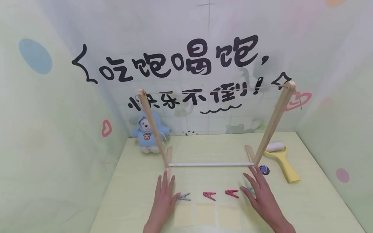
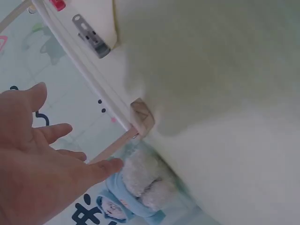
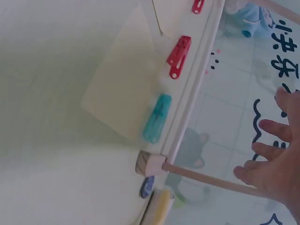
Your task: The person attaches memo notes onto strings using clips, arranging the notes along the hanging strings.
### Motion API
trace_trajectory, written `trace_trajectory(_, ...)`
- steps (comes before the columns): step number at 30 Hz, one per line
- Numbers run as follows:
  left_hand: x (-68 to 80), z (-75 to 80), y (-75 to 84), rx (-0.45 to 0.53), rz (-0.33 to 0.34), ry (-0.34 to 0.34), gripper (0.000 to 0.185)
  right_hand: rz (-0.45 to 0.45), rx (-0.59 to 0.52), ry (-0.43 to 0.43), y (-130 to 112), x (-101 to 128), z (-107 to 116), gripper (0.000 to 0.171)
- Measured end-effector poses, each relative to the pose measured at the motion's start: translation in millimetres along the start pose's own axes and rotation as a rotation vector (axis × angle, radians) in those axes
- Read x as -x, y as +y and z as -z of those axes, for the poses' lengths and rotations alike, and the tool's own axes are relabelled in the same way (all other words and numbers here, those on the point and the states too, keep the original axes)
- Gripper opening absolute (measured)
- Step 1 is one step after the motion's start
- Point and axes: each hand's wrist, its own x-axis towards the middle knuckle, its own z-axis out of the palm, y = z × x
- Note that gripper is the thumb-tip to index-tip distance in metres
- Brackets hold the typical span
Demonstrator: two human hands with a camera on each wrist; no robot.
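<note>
A wooden stand with two uprights [image 1: 275,123] rises ahead of both hands, a thin string [image 1: 209,92] between its tops and a white rod [image 1: 209,164] low across it. My left hand [image 1: 163,200] reaches toward the stand's left foot, fingers spread and holding nothing. Near its thumb lies a grey clothespin [image 1: 185,196]. My right hand [image 1: 262,197], fingers loosely extended, is by the right foot and holds nothing. It partly covers a teal clothespin [image 3: 158,118] in the head view. Two red clothespins [image 1: 209,195] [image 1: 231,193] lie between the hands.
Several pale yellow paper squares [image 1: 205,214] lie in a row before the clothespins. A plush bear in blue [image 1: 148,137] sits behind the left upright. To the right are a yellow-handled lint roller [image 1: 284,163] and a small dark disc [image 1: 264,170]. Printed cloth walls [image 1: 43,136] surround the table.
</note>
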Motion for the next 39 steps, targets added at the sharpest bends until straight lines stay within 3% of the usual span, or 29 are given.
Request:
trace_trajectory(3, 15.1, -7.8, -0.2, 0.008, 0.064, 0.011, 0.065, -0.014, -0.043, 0.045, -6.4, -2.9, -13.7, 0.053)
trace_trajectory(5, 26.3, -12.2, 1.0, 0.028, 0.136, -0.021, 0.062, -0.03, -0.064, 0.03, -12.7, -2.9, -23.8, 0.051)
trace_trajectory(10, 44.9, -16.0, 5.3, 0.175, 0.341, -0.214, 0.064, 0.004, -0.062, -0.057, -33.2, -4.7, -54.0, 0.048)
trace_trajectory(13, 45.9, -12.7, 4.7, 0.282, 0.407, -0.291, 0.069, 0.063, -0.043, -0.12, -48.0, -9.1, -72.2, 0.046)
trace_trajectory(16, 43.5, -8.0, 1.8, 0.35, 0.41, -0.322, 0.07, 0.126, -0.047, -0.179, -63.5, -16.2, -90.9, 0.043)
trace_trajectory(20, 41.0, -4.7, -2.4, 0.362, 0.382, -0.355, 0.064, 0.181, -0.037, -0.272, -84.5, -26.7, -117.6, 0.044)
trace_trajectory(27, 39.8, -6.1, -3.3, 0.374, 0.364, -0.381, 0.047, 0.283, 0.152, -0.451, -110.6, -29.1, -148.5, 0.041)
trace_trajectory(33, 34.0, -5.7, 1.7, 0.378, 0.382, -0.413, 0.042, 0.31, 0.238, -0.426, -111.5, -23.7, -161.2, 0.031)
trace_trajectory(39, 29.3, -1.5, 3.5, 0.408, 0.368, -0.441, 0.042, 0.298, 0.215, -0.379, -111.1, -21.2, -165.7, 0.028)
